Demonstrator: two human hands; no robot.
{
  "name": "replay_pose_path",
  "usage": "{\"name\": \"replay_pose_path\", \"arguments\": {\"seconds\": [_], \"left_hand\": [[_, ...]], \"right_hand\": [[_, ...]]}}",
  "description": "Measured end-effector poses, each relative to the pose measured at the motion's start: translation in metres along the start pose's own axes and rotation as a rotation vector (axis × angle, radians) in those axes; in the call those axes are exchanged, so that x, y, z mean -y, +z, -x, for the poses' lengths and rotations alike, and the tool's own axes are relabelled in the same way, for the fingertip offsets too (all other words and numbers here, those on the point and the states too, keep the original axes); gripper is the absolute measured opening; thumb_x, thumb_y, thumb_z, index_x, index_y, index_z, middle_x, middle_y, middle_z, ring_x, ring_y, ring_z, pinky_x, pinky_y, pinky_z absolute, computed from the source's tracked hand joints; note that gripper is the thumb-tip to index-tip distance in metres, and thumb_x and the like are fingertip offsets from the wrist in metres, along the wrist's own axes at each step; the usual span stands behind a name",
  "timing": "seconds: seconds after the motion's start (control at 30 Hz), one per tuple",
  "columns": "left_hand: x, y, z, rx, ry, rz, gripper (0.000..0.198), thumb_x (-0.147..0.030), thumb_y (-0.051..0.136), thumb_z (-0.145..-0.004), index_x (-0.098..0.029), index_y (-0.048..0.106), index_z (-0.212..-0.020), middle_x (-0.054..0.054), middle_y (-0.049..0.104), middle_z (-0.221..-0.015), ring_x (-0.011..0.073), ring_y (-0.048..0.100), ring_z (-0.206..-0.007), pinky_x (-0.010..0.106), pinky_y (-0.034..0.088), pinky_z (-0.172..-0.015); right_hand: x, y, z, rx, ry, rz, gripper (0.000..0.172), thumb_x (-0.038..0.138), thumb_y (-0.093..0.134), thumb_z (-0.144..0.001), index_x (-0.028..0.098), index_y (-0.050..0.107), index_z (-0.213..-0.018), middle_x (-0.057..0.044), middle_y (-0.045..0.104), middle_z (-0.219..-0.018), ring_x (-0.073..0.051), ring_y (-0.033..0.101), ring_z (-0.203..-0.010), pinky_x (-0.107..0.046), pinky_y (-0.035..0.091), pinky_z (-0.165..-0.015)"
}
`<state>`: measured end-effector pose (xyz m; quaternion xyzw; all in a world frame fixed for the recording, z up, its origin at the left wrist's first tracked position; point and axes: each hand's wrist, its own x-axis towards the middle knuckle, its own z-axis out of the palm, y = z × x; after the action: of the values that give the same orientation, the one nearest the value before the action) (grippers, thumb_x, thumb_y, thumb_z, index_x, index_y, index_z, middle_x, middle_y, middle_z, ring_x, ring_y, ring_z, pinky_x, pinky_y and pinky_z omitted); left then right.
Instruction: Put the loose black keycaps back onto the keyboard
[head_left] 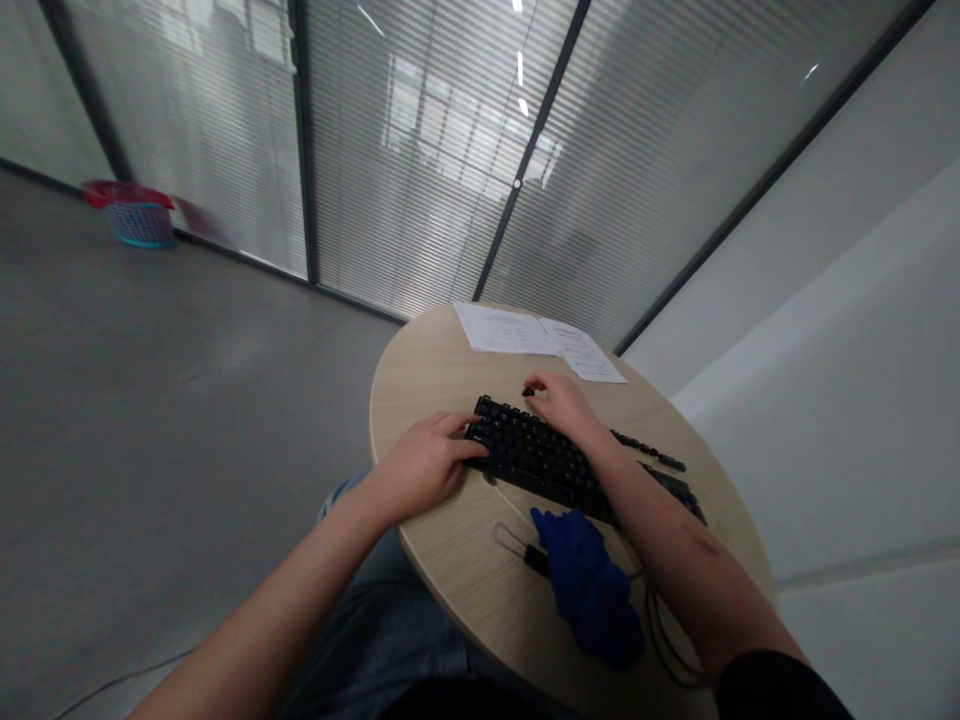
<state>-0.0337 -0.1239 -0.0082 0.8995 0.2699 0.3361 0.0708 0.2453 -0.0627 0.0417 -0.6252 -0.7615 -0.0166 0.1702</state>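
Observation:
A black keyboard (532, 450) lies across the round table, its middle partly hidden under my right forearm. My left hand (431, 460) grips the keyboard's left end, fingers at its upper edge and thumb on the front corner. Just beyond the back edge, my right hand (559, 402) pinches a small black keycap (528, 392) between thumb and finger. A row of loose black keycaps (649, 449) lies on the table behind the keyboard's right part. Near the front edge is a wire keycap puller (517, 545) with a black handle, beside a crumpled blue cloth or glove (589, 585).
Two printed paper sheets (517, 330) lie at the back of the wooden table (409, 370). A cable (664, 640) loops at the right front. Glass partitions with blinds stand behind. A red and blue basket (139, 215) sits on the floor at far left.

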Motion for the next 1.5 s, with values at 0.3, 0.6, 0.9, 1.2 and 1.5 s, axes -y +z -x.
{"name": "replay_pose_path", "arguments": {"seconds": [0.3,0.6,0.9,1.2,1.5], "left_hand": [[0.0,0.0,-0.002,-0.005,-0.02,-0.025,0.037,-0.007,0.054,-0.085,-0.024,0.078,-0.108,0.012,0.067,-0.127,0.0267,0.066,-0.11,0.046,0.057,-0.094],[-0.006,-0.002,-0.005,0.022,-0.068,-0.001,0.035,-0.007,0.051,-0.086,-0.02,0.072,-0.111,0.009,0.073,-0.111,0.0233,0.068,-0.101,0.04,0.057,-0.09],[-0.009,-0.004,-0.003,0.048,-0.129,0.006,0.031,-0.011,0.052,-0.089,-0.019,0.071,-0.112,0.009,0.073,-0.109,0.0225,0.068,-0.097,0.036,0.056,-0.086],[-0.01,-0.005,-0.003,0.051,-0.119,0.025,0.031,-0.012,0.05,-0.091,-0.019,0.07,-0.114,0.009,0.073,-0.109,0.0214,0.068,-0.096,0.035,0.056,-0.084],[-0.01,-0.005,-0.004,0.054,-0.113,0.025,0.031,-0.01,0.052,-0.089,-0.018,0.07,-0.113,0.009,0.073,-0.107,0.0214,0.068,-0.095,0.034,0.055,-0.084]], "right_hand": [[0.044,-0.005,0.101,-0.149,-0.285,-0.233,0.011,0.022,0.08,-0.082,0.024,0.073,-0.091,-0.003,0.076,-0.092,-0.023,0.068,-0.089,-0.037,0.052,-0.084],[0.043,0.016,0.111,-0.229,-0.382,-0.212,0.008,0.027,0.081,-0.085,0.025,0.077,-0.091,-0.003,0.078,-0.09,-0.022,0.068,-0.088,-0.039,0.049,-0.086],[0.046,0.016,0.109,-0.22,-0.42,-0.13,0.009,0.029,0.079,-0.087,0.026,0.079,-0.095,-0.001,0.08,-0.092,-0.022,0.066,-0.093,-0.04,0.043,-0.09],[0.05,0.012,0.109,-0.166,-0.447,-0.098,0.008,0.029,0.074,-0.091,0.028,0.08,-0.096,-0.001,0.081,-0.096,-0.025,0.063,-0.101,-0.046,0.041,-0.096],[0.05,0.014,0.11,-0.166,-0.399,-0.135,0.008,0.029,0.077,-0.088,0.028,0.081,-0.096,-0.004,0.078,-0.104,-0.025,0.061,-0.098,-0.043,0.044,-0.09]]}}
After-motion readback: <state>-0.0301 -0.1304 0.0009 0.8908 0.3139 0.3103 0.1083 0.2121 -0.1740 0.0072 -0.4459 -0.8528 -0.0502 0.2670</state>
